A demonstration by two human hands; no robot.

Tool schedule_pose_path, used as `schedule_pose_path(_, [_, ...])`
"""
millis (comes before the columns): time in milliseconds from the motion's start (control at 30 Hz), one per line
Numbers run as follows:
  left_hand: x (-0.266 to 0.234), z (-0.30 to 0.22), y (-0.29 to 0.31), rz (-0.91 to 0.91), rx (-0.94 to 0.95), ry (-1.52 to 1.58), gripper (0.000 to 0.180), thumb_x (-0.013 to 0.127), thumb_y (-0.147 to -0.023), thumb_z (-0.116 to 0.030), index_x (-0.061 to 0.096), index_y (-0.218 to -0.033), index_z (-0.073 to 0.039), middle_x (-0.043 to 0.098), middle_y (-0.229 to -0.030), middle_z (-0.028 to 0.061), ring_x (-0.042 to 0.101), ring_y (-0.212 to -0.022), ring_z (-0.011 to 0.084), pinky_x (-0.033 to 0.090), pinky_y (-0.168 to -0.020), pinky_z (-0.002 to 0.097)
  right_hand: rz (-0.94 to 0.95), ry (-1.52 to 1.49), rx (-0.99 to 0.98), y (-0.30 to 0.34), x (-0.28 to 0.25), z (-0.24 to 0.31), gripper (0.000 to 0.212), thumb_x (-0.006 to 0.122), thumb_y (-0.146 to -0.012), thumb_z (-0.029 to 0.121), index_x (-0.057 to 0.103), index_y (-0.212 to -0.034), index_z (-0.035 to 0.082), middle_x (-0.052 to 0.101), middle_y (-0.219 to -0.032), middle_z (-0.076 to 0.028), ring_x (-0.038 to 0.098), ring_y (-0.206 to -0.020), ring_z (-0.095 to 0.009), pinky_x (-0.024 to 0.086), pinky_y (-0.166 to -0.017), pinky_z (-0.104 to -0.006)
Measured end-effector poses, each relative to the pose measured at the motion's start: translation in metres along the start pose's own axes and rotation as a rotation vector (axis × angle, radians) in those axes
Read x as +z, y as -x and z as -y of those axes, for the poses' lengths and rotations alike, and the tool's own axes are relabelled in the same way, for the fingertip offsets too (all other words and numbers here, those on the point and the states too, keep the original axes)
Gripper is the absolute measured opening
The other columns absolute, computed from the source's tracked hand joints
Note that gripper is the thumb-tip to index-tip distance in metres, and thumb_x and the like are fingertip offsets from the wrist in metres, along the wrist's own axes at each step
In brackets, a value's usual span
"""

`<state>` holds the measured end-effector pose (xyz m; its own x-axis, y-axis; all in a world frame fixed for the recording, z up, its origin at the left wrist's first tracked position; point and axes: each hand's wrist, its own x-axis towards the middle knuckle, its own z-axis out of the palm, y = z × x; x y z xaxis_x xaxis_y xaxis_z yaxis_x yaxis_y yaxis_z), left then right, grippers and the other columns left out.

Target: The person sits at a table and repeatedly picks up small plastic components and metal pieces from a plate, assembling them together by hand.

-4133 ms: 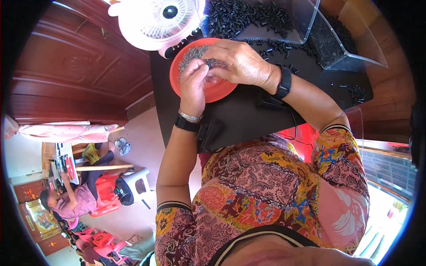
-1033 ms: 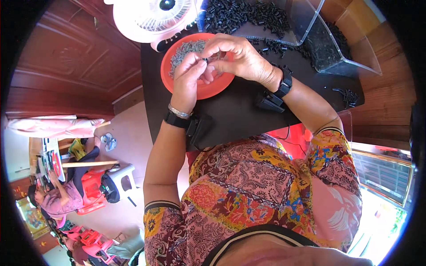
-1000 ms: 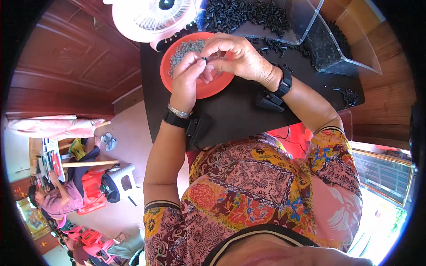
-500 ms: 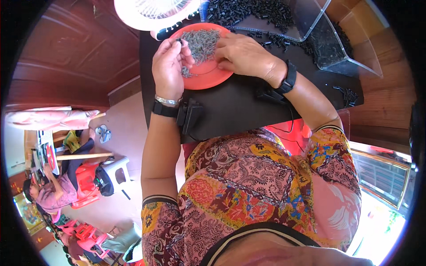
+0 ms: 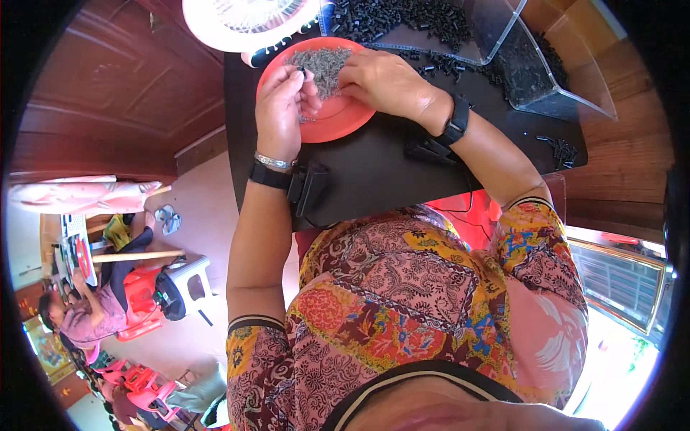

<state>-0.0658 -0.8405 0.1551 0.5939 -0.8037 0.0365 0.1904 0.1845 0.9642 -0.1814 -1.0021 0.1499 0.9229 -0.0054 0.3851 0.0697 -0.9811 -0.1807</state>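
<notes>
Between the thumb and fingers of my left hand (image 5: 279, 108) is a small black cylindrical piece (image 5: 301, 71), its end sticking up. This hand is over the left side of a round red plate (image 5: 338, 128). A heap of small grey metal-looking parts (image 5: 320, 63) lies on the plate. My right hand (image 5: 392, 85) reaches in from the right, fingers bent together at the heap's right edge. Its fingertips are partly hidden, and I cannot make out what they hold.
A clear bin of black pieces (image 5: 402, 21) is at the back, beside another clear bin (image 5: 535, 79). Loose black pieces (image 5: 559, 151) lie on the dark table (image 5: 374, 179). A white round fan (image 5: 248, 21) stands at back left. Another person (image 5: 90, 309) sits far left.
My left hand has moved slightly right, nearer my right hand, with the black piece still in it. My right hand has shifted a little left over the heap.
</notes>
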Motion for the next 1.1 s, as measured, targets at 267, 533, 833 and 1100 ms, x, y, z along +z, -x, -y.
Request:
schedule_pose_path(267, [-0.002, 0.0, -0.002, -0.022, 0.032, 0.06, 0.017, 0.047, -0.091, -0.019, 0.056, -0.089, -0.004, 0.057, -0.073, 0.0031, 0.054, -0.061, 0.0124, 0.042, -0.056, 0.0244, 0.052, 0.146, -0.058, -0.002, -0.002, -0.001, 0.012, 0.061, -0.074, 0.015, 0.065, -0.083, 0.008, 0.062, -0.088, -0.009, 0.061, -0.087, -0.028, 0.049, -0.078, -0.0373])
schedule_pose_path(533, [0.002, 0.0, 0.001, -0.024, 0.02, 0.058, 0.018, 0.048, -0.091, -0.019, 0.056, -0.09, -0.003, 0.057, -0.074, 0.0035, 0.054, -0.06, 0.013, 0.042, -0.056, 0.0246, -0.102, 0.008, -0.046, 0.002, 0.007, -0.011, 0.011, 0.062, -0.073, 0.012, 0.062, -0.083, 0.007, 0.06, -0.085, -0.009, 0.06, -0.084, -0.028, 0.049, -0.076, -0.0366])
schedule_pose_path(833, [0.001, -0.001, 0.003, 0.008, -0.001, 0.058, 0.018, 0.047, -0.091, -0.02, 0.054, -0.092, -0.004, 0.056, -0.076, 0.0038, 0.053, -0.064, 0.014, 0.04, -0.059, 0.0254, 0.053, 0.016, 0.031, -0.004, 0.0, 0.001, 0.017, 0.065, -0.074, 0.021, 0.065, -0.086, 0.008, 0.062, -0.087, -0.01, 0.06, -0.088, -0.028, 0.048, -0.079, -0.0378])
schedule_pose_path(1100, [0.002, -0.004, 0.01, -0.004, -0.016, 0.051, 0.018, 0.046, -0.091, -0.019, 0.056, -0.09, -0.004, 0.056, -0.074, 0.0026, 0.054, -0.061, 0.0121, 0.041, -0.057, 0.0234, 0.065, -0.047, -0.031, -0.001, 0.0, 0.002, 0.017, 0.064, -0.075, 0.02, 0.065, -0.086, 0.008, 0.061, -0.087, -0.009, 0.059, -0.091, -0.027, 0.047, -0.08, -0.0375])
